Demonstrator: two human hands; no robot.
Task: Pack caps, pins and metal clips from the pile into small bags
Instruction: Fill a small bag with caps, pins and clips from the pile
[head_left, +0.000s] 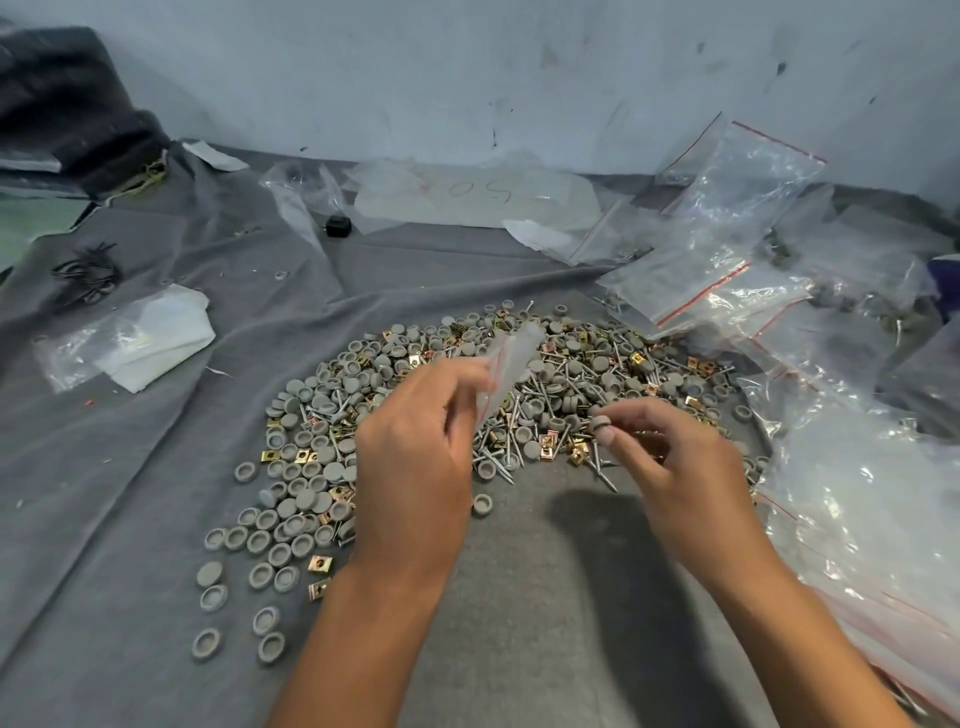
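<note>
The left hand (415, 447) grasps a small bag (506, 369) above the pile (545, 384); the right hand (670, 457) pinches grey caps (601, 426) beside it.

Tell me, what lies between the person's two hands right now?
In the head view, between the left hand holding the small bag and the right hand pinching caps lies part of the pile: pins, caps and brass clips.

Grey caps (306, 499) and brassy-gold clips (320, 563) on grey cloth (130, 467) — clear bags (727, 234), red-striped — pale blue wall (467, 62).
</note>
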